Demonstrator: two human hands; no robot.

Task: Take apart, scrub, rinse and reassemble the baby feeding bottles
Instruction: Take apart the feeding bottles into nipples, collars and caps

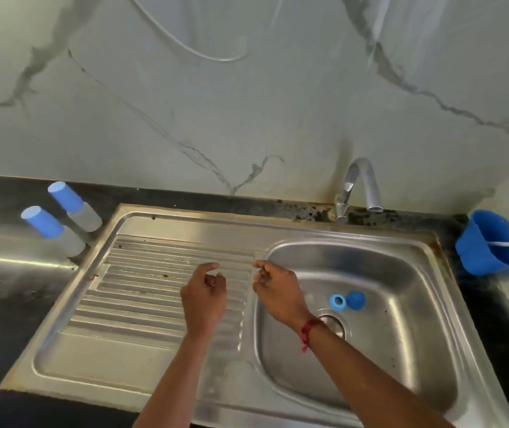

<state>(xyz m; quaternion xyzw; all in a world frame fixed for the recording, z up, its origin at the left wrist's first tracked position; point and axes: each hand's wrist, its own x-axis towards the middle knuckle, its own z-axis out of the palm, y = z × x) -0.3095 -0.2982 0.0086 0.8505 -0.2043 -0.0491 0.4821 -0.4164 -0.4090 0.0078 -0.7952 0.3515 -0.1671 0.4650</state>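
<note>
Two baby bottles, the nearer [54,231] and the farther [76,206], each with a blue cap and a cloudy body, stand on the dark counter left of the steel sink [426,307]. In the basin lie a blue screw ring [337,301] and a blue round cap [355,300], close to the drain [335,324]. My left hand [204,298] hovers over the ribbed drainboard [142,291] with curled fingers. My right hand [278,291] is beside it at the basin's left rim, fingertips drawn together. Nothing solid shows in either hand; anything clear they hold is too faint to make out.
A chrome tap [359,186] curves over the back rim of the basin. A blue plastic tub [490,244] with a white rod in it sits on the counter at the far right. The marble wall rises right behind the sink.
</note>
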